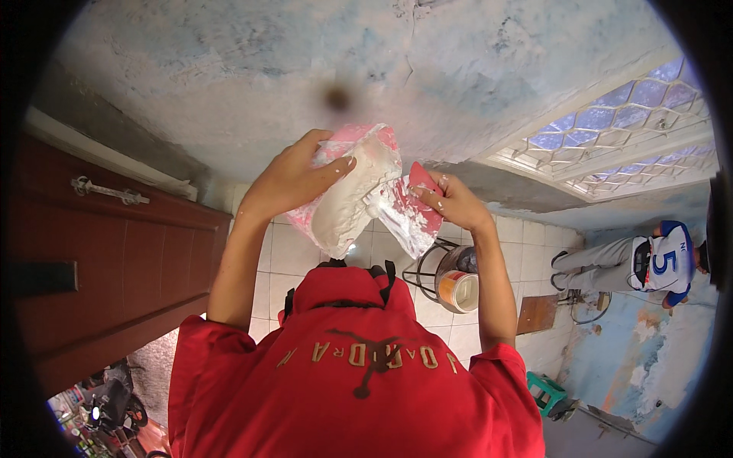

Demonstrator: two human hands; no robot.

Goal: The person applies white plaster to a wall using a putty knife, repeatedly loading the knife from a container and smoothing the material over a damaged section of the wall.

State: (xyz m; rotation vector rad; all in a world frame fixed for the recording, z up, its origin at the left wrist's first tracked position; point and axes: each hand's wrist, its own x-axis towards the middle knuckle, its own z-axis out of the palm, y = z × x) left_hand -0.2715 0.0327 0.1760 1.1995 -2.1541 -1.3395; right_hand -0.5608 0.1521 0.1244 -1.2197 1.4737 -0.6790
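My left hand (294,179) grips a broad pink plastic putty spreader (388,139), its thumb on the upper face. A thick mound of white putty (345,206) covers most of that face. In my right hand (456,202) is a smaller pink plastic scraper (432,221), pinched between thumb and fingers. White putty is smeared over the scraper, and its edge meets the mound on the left spreader. Both tools are up in front of my chest, close to the wall. Flecks of putty stick to my fingers on both hands.
A patchy blue and white wall (252,84) rises ahead, with a grilled window (611,130) to the right. Below my right forearm, an orange-and-white bucket (459,291) stands by a round metal frame (421,276). A brown door (114,259) is at left; another person (649,259) stands far right.
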